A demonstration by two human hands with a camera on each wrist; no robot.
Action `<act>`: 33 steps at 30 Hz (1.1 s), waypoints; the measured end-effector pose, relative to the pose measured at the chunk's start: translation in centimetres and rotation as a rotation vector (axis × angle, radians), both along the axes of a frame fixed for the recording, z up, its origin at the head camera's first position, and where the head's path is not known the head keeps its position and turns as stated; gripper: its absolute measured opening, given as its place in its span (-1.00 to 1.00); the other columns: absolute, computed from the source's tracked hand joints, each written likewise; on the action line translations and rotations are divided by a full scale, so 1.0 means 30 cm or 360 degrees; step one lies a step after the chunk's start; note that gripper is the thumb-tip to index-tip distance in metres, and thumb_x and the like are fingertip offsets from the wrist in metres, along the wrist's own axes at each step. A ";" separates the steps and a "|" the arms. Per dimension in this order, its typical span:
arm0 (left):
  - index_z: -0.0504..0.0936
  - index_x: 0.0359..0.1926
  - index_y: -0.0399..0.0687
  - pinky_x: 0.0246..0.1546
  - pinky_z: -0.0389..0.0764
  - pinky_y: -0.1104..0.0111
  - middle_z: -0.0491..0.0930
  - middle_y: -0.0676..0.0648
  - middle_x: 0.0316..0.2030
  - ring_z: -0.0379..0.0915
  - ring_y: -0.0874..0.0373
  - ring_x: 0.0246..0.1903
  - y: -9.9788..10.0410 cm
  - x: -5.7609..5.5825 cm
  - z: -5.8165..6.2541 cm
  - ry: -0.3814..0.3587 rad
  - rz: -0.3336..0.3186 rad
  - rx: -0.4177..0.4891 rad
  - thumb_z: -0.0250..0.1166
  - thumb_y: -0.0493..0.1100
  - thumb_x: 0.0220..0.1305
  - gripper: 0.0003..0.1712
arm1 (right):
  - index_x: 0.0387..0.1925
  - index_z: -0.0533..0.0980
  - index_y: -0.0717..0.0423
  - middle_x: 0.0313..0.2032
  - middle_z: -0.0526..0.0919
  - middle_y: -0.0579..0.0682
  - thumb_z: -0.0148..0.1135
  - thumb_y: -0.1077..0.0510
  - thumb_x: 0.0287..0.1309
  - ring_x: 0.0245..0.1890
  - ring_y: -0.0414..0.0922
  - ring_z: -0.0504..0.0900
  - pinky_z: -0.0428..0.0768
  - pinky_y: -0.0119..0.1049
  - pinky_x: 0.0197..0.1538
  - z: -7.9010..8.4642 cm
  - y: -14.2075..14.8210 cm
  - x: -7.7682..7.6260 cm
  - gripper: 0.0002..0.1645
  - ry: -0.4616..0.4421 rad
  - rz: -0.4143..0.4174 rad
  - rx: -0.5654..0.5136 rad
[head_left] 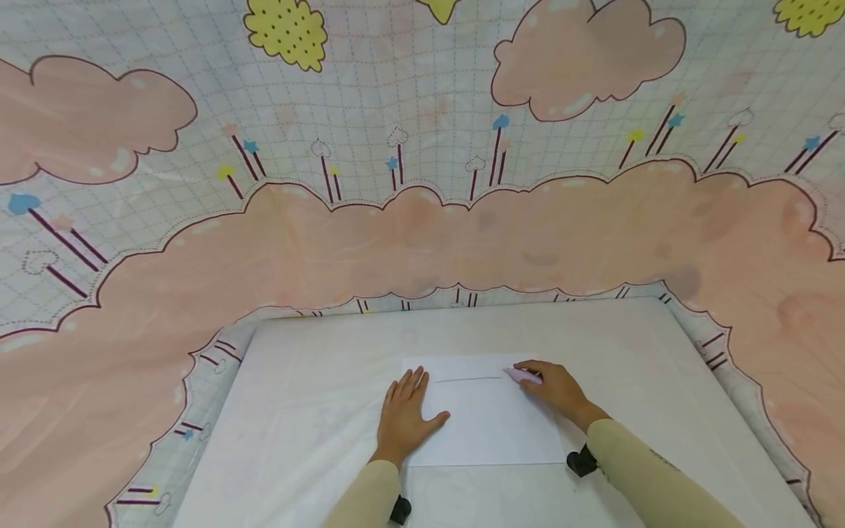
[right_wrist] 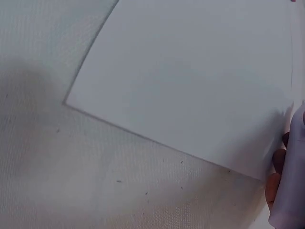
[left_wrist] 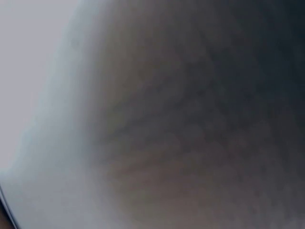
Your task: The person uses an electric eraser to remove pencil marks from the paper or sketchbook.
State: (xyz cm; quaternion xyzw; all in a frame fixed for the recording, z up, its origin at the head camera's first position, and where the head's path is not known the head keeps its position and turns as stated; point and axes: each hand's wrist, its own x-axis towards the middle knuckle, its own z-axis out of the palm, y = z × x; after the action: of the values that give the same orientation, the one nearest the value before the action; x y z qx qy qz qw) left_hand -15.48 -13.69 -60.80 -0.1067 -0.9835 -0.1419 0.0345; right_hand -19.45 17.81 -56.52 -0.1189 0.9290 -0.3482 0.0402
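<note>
In the head view, a white sheet of paper point(head_left: 488, 436) is seen lying on the white-covered counter point(head_left: 317, 381), between and partly beneath the two hands. The left edge of the sheet is covered by the left hand point(head_left: 404, 419), which is laid flat with its fingers extended and its thumb stretched out over the paper. At the sheet's upper right, a lavender pen point(head_left: 526, 376) is gripped by the right hand point(head_left: 557, 387), its tip pointed to the left. A thin dark line point(head_left: 469, 379) is drawn across the upper part of the sheet, its right end just beside the pen tip and its left end near the left hand's fingers. Both forearms are covered by beige sleeves point(head_left: 650, 473). The counter is backed by a cloth printed with clouds point(head_left: 590, 59).

In the left wrist view, only blurred pale and dark areas are shown; nothing can be made out.

In the right wrist view, the pen is held by curled fingers point(right_wrist: 272, 188) at the right edge, close to the paper. Small dark specks point(right_wrist: 119, 181) are scattered beside the sheet.
</note>
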 end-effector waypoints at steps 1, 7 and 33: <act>0.21 0.50 -0.02 0.51 -0.03 0.06 0.14 0.01 0.50 -0.05 0.04 0.51 0.000 0.000 0.000 0.0002 0.0000 -0.0001 0.08 0.53 0.17 0.06 | 0.10 0.61 0.06 0.08 0.66 0.15 0.32 0.14 0.22 0.11 0.18 0.59 0.52 0.14 0.20 -0.001 0.003 0.000 -0.60 0.0011 0.0011 0.0007; 0.23 0.49 -0.02 0.50 0.00 0.04 0.17 0.00 0.49 -0.03 0.03 0.50 0.009 0.001 0.000 0.0015 -0.0010 0.0014 0.10 0.52 0.16 0.05 | 0.07 0.64 0.06 0.00 0.69 0.09 0.34 0.12 0.20 0.02 0.09 0.63 0.58 0.09 0.13 -0.015 0.031 0.004 -0.62 0.0054 0.0052 0.0025; 0.30 0.46 0.10 0.49 0.02 0.02 0.16 0.03 0.49 -0.02 0.05 0.50 0.002 0.002 -0.005 0.0064 -0.0012 0.0014 0.11 0.51 0.16 -0.03 | -0.01 0.66 -0.03 0.05 0.69 0.06 0.33 0.10 0.21 0.07 0.10 0.62 0.54 0.12 0.17 -0.009 0.028 -0.002 -0.70 0.0045 0.0082 0.0026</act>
State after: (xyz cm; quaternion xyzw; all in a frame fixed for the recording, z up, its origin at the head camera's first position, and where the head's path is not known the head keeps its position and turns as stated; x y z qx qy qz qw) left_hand -15.42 -13.64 -60.95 -0.1131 -0.9815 -0.1443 0.0544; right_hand -19.52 18.64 -56.80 -0.1475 0.9288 -0.3379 0.0369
